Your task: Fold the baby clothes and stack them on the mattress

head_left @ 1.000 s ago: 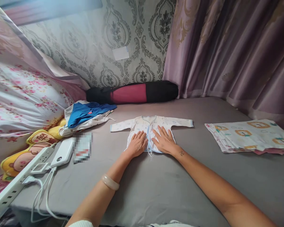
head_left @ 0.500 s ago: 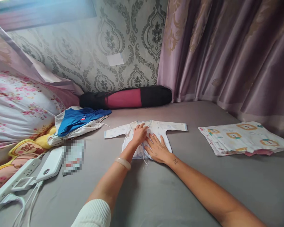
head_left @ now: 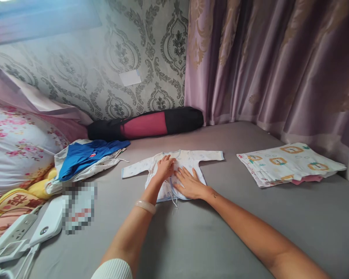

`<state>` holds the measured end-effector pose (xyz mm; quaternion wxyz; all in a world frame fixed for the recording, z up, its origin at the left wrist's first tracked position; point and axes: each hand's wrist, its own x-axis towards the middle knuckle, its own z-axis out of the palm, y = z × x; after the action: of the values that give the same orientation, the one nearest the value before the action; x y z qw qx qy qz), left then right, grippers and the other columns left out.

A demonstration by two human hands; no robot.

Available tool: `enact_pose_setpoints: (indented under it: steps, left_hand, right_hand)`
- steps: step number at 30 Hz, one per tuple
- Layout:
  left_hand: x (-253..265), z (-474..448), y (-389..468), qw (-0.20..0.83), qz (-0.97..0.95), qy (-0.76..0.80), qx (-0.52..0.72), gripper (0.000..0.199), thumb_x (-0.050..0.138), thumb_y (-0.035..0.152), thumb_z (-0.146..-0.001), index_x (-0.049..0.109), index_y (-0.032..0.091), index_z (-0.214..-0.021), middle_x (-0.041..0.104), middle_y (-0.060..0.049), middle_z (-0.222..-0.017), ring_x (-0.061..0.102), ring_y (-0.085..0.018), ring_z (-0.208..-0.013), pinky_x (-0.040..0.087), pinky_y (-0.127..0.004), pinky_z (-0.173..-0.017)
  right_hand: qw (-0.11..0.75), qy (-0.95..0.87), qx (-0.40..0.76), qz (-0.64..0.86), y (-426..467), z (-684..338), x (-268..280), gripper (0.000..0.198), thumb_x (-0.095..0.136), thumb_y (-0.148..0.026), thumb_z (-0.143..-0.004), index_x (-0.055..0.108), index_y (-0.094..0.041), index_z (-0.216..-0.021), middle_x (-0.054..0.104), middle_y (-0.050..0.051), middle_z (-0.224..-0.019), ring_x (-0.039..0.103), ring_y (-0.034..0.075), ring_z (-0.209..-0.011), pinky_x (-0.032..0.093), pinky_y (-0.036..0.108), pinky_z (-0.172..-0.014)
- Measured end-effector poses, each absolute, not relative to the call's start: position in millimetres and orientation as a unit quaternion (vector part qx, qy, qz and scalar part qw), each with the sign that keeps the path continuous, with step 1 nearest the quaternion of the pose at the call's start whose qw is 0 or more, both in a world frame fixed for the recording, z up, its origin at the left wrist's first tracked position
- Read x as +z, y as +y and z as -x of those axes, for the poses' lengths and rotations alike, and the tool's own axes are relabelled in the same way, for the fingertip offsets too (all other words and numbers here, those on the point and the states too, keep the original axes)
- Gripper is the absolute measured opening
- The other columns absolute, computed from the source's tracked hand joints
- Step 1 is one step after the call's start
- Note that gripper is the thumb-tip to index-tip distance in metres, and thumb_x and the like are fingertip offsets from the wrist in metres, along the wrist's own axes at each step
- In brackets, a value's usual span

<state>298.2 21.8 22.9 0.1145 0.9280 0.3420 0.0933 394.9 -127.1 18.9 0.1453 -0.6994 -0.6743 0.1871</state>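
Observation:
A small white baby shirt (head_left: pixel 189 155) with pale blue trim lies spread on the grey bed sheet, its sleeves out to both sides and its ties trailing from the lower hem. On its upper middle rests my left hand (head_left: pixel 165 167), fingers slightly bent but not gripping the cloth. My right hand (head_left: pixel 190 184) lies flat over the shirt's lower right part with the fingers spread. The two hands are side by side, and both hide some of the shirt's front.
A folded lion-print cloth (head_left: pixel 291 161) lies to the right. At the left are a blue garment (head_left: pixel 84 157) on lighter clothes, a white power bank (head_left: pixel 48 223), a power strip (head_left: pixel 17 232) and a blurred packet (head_left: pixel 80 209). A black and red long bag (head_left: pixel 145 124) lies along the wall.
The view has swung slightly to the right, so everything sits further left. Both hands stay at nearly the same places on the shirt, which still lies spread out.

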Motion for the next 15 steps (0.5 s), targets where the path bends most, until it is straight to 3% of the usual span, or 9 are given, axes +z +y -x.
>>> enact_pose_setpoints:
  steps: [2,4,7,10,15]
  left_hand:
    - [25.2,-301.4,14.4,0.115,-0.922,0.349,0.123,0.04,0.038,0.012,-0.089,0.057,0.022,-0.122,0.05,-0.01,-0.139,0.044,-0.023,-0.131,0.032,-0.045,-0.106]
    - [26.6,-303.8,4.1,0.128,-0.921,0.337,0.147,0.041,0.036,0.009,-0.088,0.056,0.021,-0.121,0.056,-0.009,-0.133,0.049,-0.02,-0.125,0.034,-0.042,-0.105]
    - [26.4,-305.4,-13.0,0.137,-0.931,0.301,0.154,0.039,0.034,0.008,-0.089,0.053,0.021,-0.12,0.061,-0.008,-0.126,0.053,-0.019,-0.119,0.034,-0.04,-0.104]
    - [22.4,-305.6,-27.4,0.129,-0.947,0.266,0.126,0.033,0.037,0.014,-0.091,0.052,0.021,-0.119,0.059,-0.009,-0.128,0.049,-0.021,-0.124,0.028,-0.046,-0.108]
    - [8.7,-305.0,-38.0,0.099,-0.954,0.26,0.114,0.029,0.034,0.023,-0.095,0.05,0.019,-0.12,0.053,-0.012,-0.134,0.044,-0.026,-0.129,0.027,-0.051,-0.108]
  right_hand:
    - [0.17,-0.678,0.235,0.675,-123.0,-408.7,24.8,0.064,0.043,-0.042,-0.091,0.031,-0.016,-0.148,0.029,0.015,-0.154,0.019,0.029,-0.144,0.006,0.057,-0.114]
    - [0.213,-0.681,0.27,0.647,-117.4,-426.5,32.4,0.053,0.049,-0.03,-0.086,0.048,-0.018,-0.138,0.05,0.012,-0.141,0.043,0.026,-0.131,0.024,0.048,-0.113]
    - [0.308,-0.642,0.288,0.64,-108.3,-455.7,46.5,0.029,0.047,-0.021,-0.085,0.071,-0.016,-0.1,0.072,0.007,-0.103,0.065,0.021,-0.098,0.047,0.033,-0.092]
    - [0.435,-0.513,0.285,0.683,-101.9,-481.0,63.1,0.019,0.054,-0.023,-0.084,0.069,-0.014,-0.079,0.073,0.007,-0.083,0.067,0.016,-0.075,0.052,0.026,-0.073]
    - [0.577,-0.267,0.243,0.732,-99.7,-509.6,81.4,0.012,0.064,-0.023,-0.079,0.068,-0.013,-0.084,0.072,0.006,-0.076,0.065,0.01,-0.063,0.049,0.018,-0.061]
